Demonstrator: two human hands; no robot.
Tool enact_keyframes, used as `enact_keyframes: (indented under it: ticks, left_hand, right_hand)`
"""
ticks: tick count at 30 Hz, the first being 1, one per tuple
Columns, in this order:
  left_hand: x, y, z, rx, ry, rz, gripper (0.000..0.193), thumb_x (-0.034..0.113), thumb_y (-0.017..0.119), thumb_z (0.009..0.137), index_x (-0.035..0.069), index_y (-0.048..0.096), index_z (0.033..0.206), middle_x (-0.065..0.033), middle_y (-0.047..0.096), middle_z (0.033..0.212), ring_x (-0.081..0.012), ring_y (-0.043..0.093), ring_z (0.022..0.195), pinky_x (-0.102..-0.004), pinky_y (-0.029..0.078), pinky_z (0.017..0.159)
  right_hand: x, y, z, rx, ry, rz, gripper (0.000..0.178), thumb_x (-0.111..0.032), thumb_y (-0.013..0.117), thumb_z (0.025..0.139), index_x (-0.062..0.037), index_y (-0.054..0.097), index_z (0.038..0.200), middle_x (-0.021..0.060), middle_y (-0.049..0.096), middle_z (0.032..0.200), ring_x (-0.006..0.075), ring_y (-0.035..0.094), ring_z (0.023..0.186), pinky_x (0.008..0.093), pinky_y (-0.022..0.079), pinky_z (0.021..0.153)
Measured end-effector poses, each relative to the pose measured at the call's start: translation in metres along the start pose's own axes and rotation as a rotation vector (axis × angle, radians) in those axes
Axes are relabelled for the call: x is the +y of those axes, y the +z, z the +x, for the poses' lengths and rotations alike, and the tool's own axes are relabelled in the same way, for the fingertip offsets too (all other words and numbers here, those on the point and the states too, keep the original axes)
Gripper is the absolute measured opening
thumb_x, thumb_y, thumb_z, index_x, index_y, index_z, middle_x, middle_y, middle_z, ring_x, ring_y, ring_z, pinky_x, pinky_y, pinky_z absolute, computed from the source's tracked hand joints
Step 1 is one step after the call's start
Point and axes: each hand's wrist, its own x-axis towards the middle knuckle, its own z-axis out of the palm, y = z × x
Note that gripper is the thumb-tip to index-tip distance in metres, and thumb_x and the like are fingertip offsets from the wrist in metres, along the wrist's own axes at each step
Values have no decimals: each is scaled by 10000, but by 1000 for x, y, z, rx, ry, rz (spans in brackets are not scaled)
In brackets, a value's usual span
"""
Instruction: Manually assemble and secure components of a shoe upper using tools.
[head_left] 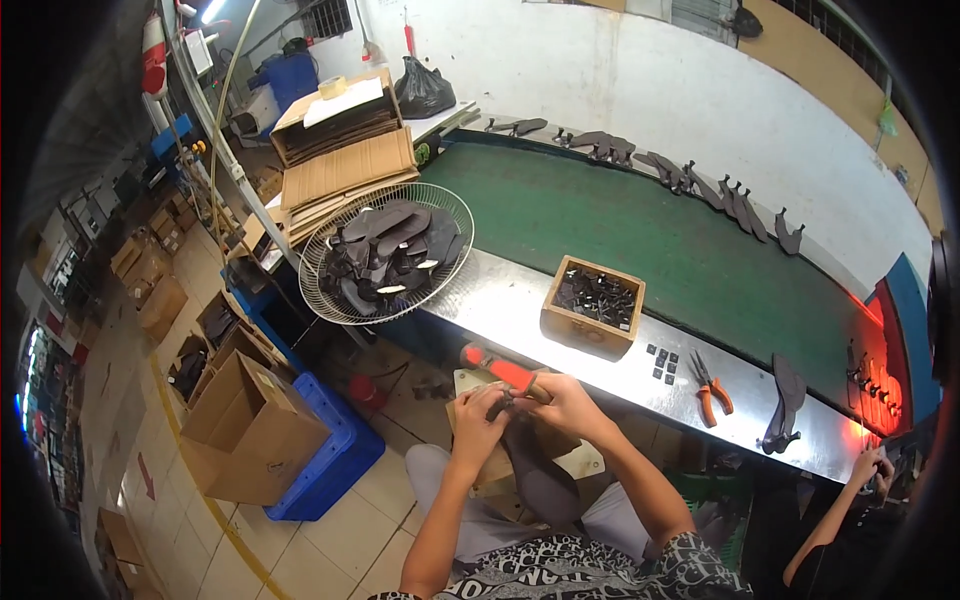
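My left hand [480, 425] is closed, fingers pinched round the narrow far end of a dark grey shoe sole [540, 480]. The sole lies over my lap, its broad end toward me. In my right hand [568, 408], also closed, is a red hammer-like tool [512, 376], its red part pointing away to the left above the sole's tip. Both hands meet over a pale board [585, 462] between my knees. What small piece sits between my fingertips is hidden.
A wooden box [590, 325] of small black parts, several black squares [664, 365], orange-handled pliers [710, 390] and another sole [785, 400] lie on the metal ledge. Left stands a wire basket [315, 270] of soles. Beyond runs a green conveyor belt [560, 200]. A co-worker's hand [872, 468] is far right.
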Motion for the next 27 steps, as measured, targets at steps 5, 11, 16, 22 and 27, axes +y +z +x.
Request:
enact_keyframes:
  ticks: [5, 11, 16, 22, 27]
  left_hand:
    - [-5, -1, -1, -71, -123, -37, 212, 154, 742, 744, 77, 675, 929, -76, 685, 958, -257, 634, 959, -399, 385, 915]
    - [-5, -4, -4, -96, -167, -165, 235, 171, 737, 757, 55, 686, 955, -108, 681, 917, -289, 635, 920, -397, 446, 845]
    - [2, -7, -2, -134, -130, -164, 254, 79, 763, 769, -3, 652, 982, -102, 664, 844, -233, 653, 778, -319, 499, 703]
    - [-13, -5, -9, -125, -200, -172, 231, 74, 759, 776, -3, 679, 978, -74, 692, 843, -167, 658, 747, -294, 504, 665]
    - [-10, -8, -6, -179, -246, -187, 223, 45, 733, 784, -1, 675, 995, -64, 698, 889, -158, 662, 810, -288, 512, 720]
  right_hand:
    - [-8, -4, 4, -31, -107, -192, 264, -31, 684, 748, -25, 651, 1010, 130, 669, 969, 341, 627, 884, 375, 509, 770]
    - [-18, -6, 3, -108, -67, -218, 296, -16, 666, 737, -55, 656, 1031, 128, 663, 1049, 337, 628, 924, 386, 509, 785]
    - [-12, -4, -2, -100, -62, -219, 316, -12, 654, 742, -63, 658, 1054, 123, 660, 1070, 334, 628, 927, 384, 510, 790]
    - [-19, -5, -1, -81, -95, -261, 278, -21, 651, 751, -63, 655, 1025, 98, 659, 1074, 321, 633, 939, 384, 512, 779]
    - [-13, -4, -1, -69, -84, -331, 267, -24, 671, 752, -83, 677, 1012, 73, 661, 1033, 287, 638, 898, 356, 507, 771]
